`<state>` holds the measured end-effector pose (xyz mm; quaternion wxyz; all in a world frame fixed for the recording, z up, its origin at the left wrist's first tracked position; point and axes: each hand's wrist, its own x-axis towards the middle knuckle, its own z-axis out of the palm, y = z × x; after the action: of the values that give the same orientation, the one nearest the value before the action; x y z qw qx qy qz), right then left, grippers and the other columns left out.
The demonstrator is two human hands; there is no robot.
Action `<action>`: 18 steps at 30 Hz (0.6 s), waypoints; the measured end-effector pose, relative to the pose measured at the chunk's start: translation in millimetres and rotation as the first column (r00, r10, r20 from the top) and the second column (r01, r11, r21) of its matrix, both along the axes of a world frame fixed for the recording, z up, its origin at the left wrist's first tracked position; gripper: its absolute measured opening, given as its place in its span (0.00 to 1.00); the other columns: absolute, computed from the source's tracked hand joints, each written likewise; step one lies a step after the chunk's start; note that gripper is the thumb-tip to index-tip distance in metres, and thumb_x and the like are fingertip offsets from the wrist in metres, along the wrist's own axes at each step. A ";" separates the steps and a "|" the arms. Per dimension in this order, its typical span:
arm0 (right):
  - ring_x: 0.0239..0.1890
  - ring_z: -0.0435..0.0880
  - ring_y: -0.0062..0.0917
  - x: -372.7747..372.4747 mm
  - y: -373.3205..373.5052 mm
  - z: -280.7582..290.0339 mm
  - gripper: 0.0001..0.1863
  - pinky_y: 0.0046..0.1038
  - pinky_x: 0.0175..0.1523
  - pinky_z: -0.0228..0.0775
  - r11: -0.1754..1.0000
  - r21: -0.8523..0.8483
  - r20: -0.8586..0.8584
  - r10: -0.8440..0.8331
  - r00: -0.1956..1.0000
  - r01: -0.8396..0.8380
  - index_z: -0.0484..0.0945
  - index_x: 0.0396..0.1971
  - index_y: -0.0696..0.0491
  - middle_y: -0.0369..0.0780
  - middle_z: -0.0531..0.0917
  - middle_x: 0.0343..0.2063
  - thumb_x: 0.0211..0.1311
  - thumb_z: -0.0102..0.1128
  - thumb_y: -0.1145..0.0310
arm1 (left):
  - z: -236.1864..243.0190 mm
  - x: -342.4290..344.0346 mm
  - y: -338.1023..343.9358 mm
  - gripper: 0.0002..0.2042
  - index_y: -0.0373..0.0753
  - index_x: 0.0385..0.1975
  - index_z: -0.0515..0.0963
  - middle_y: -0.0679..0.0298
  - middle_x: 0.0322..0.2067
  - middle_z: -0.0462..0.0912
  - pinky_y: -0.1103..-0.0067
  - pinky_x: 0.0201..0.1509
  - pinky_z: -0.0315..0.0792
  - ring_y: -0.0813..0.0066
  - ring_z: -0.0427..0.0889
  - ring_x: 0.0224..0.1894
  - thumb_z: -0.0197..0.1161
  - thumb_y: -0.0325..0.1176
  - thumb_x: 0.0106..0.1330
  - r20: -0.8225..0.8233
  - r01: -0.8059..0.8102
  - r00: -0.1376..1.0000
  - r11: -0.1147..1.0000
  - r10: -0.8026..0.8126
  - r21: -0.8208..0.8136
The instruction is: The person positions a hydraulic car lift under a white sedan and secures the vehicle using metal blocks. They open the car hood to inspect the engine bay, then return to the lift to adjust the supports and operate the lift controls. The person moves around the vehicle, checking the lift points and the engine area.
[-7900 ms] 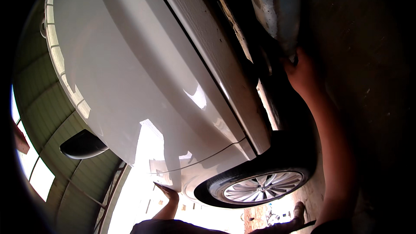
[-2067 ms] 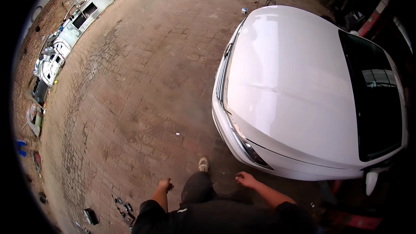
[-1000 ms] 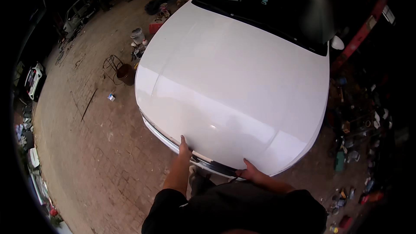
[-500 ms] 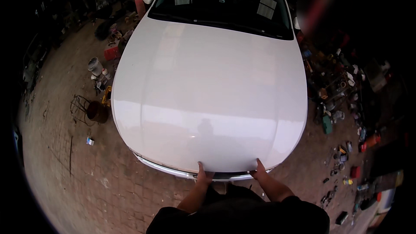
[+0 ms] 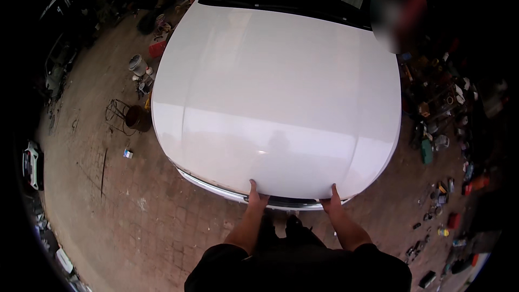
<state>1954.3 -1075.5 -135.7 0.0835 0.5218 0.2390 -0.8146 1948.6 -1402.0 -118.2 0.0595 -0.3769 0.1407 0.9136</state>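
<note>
On a brick-paved yard, the left hand point(image 5: 255, 199) and right hand point(image 5: 332, 201) each grip the white car hood's point(image 5: 275, 97) front edge.

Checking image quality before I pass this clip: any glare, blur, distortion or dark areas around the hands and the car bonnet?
Head view: fisheye bends the white bonnet and paving into curves, with a black rim all round. Soft sheen and a faint shadow of the person sit on the bonnet, not blown out. Left hand and right hand at its front edge are sharp. A blurred patch sits upper right; the cluttered right side is dim.
</note>
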 end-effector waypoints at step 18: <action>0.43 0.83 0.37 25.2 40.2 349.4 0.19 0.42 0.44 0.82 0.746 0.661 -0.708 0.582 0.400 0.084 0.66 0.54 0.59 0.48 0.79 0.47 0.69 0.51 0.64 | 388.5 -21.7 -34.9 0.45 0.37 0.67 0.52 0.58 0.67 0.54 0.64 0.72 0.46 0.61 0.52 0.69 0.64 0.57 0.55 -0.779 -0.256 0.587 0.964 0.218 0.077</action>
<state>1979.6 -1035.3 213.7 -0.0952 -0.0344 0.5717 -0.8142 1926.9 -1436.9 270.2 -0.1378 0.0410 0.1206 0.9822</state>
